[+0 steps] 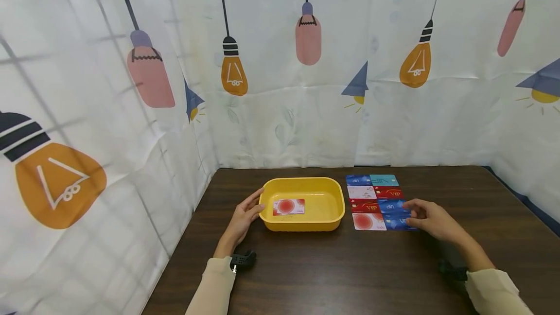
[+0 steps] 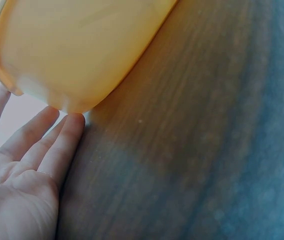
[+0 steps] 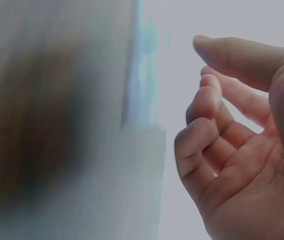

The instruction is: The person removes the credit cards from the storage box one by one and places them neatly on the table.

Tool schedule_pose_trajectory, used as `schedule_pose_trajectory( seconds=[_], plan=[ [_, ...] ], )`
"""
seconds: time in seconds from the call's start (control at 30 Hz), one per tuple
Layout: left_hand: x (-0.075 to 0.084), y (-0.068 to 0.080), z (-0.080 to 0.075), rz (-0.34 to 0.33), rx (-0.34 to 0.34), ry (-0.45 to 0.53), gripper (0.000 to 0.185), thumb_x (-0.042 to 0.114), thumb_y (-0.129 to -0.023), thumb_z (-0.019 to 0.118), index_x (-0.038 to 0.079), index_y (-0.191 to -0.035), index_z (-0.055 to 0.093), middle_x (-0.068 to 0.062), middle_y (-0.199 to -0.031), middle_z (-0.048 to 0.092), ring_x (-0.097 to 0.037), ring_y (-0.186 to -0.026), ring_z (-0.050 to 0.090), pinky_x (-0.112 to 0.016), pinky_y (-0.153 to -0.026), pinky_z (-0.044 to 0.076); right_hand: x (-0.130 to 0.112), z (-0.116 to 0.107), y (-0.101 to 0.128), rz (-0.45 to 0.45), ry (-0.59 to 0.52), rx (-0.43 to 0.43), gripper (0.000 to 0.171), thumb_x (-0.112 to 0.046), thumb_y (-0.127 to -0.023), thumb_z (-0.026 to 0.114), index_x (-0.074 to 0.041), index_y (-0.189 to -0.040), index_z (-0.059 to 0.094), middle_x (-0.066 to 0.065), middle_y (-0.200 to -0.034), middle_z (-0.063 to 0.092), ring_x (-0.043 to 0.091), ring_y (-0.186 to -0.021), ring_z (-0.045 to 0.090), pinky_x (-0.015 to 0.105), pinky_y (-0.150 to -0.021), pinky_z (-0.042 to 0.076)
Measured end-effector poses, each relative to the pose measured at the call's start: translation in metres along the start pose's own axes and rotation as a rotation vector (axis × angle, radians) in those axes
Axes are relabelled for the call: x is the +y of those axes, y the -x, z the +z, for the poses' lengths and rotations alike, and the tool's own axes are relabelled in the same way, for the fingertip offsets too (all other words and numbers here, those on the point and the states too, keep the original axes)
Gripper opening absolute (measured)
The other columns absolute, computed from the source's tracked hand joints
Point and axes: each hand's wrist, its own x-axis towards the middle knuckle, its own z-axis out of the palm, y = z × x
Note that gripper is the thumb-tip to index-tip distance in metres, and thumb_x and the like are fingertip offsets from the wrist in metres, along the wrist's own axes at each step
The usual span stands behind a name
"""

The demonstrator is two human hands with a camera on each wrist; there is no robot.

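Observation:
A yellow plastic basin [image 1: 306, 183] stands on the table, with red-and-white cards [image 1: 286, 206] lying overlapped inside it. At its left end my left hand [image 1: 244, 215] touches the rim and outer wall. The left wrist view shows straight fingers [image 2: 62, 150] with their tips against the wall. Right of the basin, several flat cards lie in two columns, among them a red VIP card [image 1: 365, 206] and a blue card [image 1: 391, 206]. My right hand [image 1: 433, 218] hovers at the right edge of the lower blue cards. Its fingers bend loosely, apart from the thumb, holding nothing.
The dark wooden table [image 1: 315, 271] extends in front of the basin and cards. A white curtain [image 1: 271, 130] printed with lamps hangs behind the table and along the left side. Dark bands circle both wrists.

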Motion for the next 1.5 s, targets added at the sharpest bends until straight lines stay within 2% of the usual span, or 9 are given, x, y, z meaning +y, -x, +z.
schedule_pose_trajectory(
  seconds=[0.23, 0.4, 0.67, 0.83, 1.03, 1.23, 1.33, 1.5],
  plan=[
    [0.0, -0.001, 0.0, -0.02, 0.003, -0.005, 0.054, 0.019, -0.103, 0.062, 0.022, -0.155, 0.047, -0.013, -0.158, 0.047, -0.033, -0.144, 0.047, -0.037, -0.109, 0.051, -0.045, 0.014, -0.018, -0.088, 0.016, 0.058, 0.037, -0.02, -0.094, 0.075, -0.004, -0.125, 0.065, 0.002, -0.088, 0.055, 0.011, -0.074, 0.05, 0.022, -0.057, 0.046],
    [0.002, 0.001, 0.0, -0.018, -0.009, 0.004, 0.055, 0.02, -0.103, 0.062, 0.02, -0.155, 0.046, -0.014, -0.159, 0.045, -0.035, -0.145, 0.045, -0.04, -0.11, 0.05, -0.078, 0.03, -0.036, -0.175, -0.028, 0.047, 0.032, -0.018, -0.094, 0.075, -0.006, -0.123, 0.067, 0.002, -0.087, 0.057, 0.012, -0.074, 0.052, 0.022, -0.061, 0.049],
    [0.001, 0.003, -0.002, -0.013, 0.022, -0.014, 0.055, 0.019, -0.102, 0.062, 0.019, -0.155, 0.047, -0.015, -0.159, 0.046, -0.033, -0.144, 0.047, -0.031, -0.105, 0.053, -0.124, 0.078, -0.065, -0.217, -0.15, -0.01, 0.033, -0.019, -0.093, 0.076, -0.011, -0.124, 0.067, 0.003, -0.095, 0.06, 0.019, -0.079, 0.056, 0.022, -0.065, 0.054],
    [0.0, 0.003, -0.003, -0.011, 0.021, -0.018, 0.054, 0.017, -0.103, 0.061, 0.018, -0.155, 0.046, -0.015, -0.159, 0.045, -0.033, -0.144, 0.047, -0.034, -0.108, 0.052, -0.148, 0.105, -0.081, -0.215, -0.183, -0.045, 0.04, -0.023, -0.092, 0.077, -0.01, -0.127, 0.065, 0.006, -0.102, 0.061, 0.02, -0.085, 0.057, 0.023, -0.069, 0.056],
    [0.0, 0.001, -0.001, -0.013, 0.001, -0.009, 0.053, 0.017, -0.103, 0.06, 0.02, -0.155, 0.047, -0.014, -0.159, 0.045, -0.033, -0.146, 0.045, -0.041, -0.112, 0.048, -0.161, 0.126, -0.103, -0.217, -0.182, -0.088, 0.04, -0.018, -0.092, 0.076, -0.007, -0.129, 0.064, 0.005, -0.101, 0.061, 0.019, -0.085, 0.057, 0.023, -0.068, 0.053],
    [0.002, 0.001, -0.002, -0.017, -0.008, -0.008, 0.055, 0.02, -0.103, 0.062, 0.02, -0.155, 0.046, -0.013, -0.16, 0.045, -0.033, -0.146, 0.045, -0.031, -0.106, 0.052, -0.163, 0.145, -0.127, -0.21, -0.169, -0.108, 0.045, -0.016, -0.092, 0.076, 0.001, -0.131, 0.061, 0.006, -0.098, 0.063, 0.016, -0.077, 0.053, 0.022, -0.064, 0.047],
    [0.002, 0.001, -0.001, -0.016, -0.001, -0.002, 0.055, 0.019, -0.102, 0.063, 0.021, -0.155, 0.047, -0.012, -0.159, 0.046, -0.032, -0.146, 0.045, -0.03, -0.105, 0.053, -0.166, 0.151, -0.134, -0.177, -0.178, -0.118, 0.047, -0.018, -0.092, 0.077, 0.0, -0.132, 0.061, 0.007, -0.098, 0.063, 0.017, -0.076, 0.053, 0.024, -0.065, 0.046],
    [0.003, 0.003, 0.001, -0.021, 0.013, -0.002, 0.054, 0.017, -0.103, 0.061, 0.021, -0.155, 0.047, -0.013, -0.16, 0.045, -0.032, -0.147, 0.044, -0.038, -0.11, 0.051, -0.166, 0.159, -0.146, -0.122, -0.18, -0.129, 0.046, -0.018, -0.091, 0.078, -0.003, -0.131, 0.062, 0.007, -0.098, 0.063, 0.019, -0.08, 0.054, 0.026, -0.068, 0.047]
  ],
)
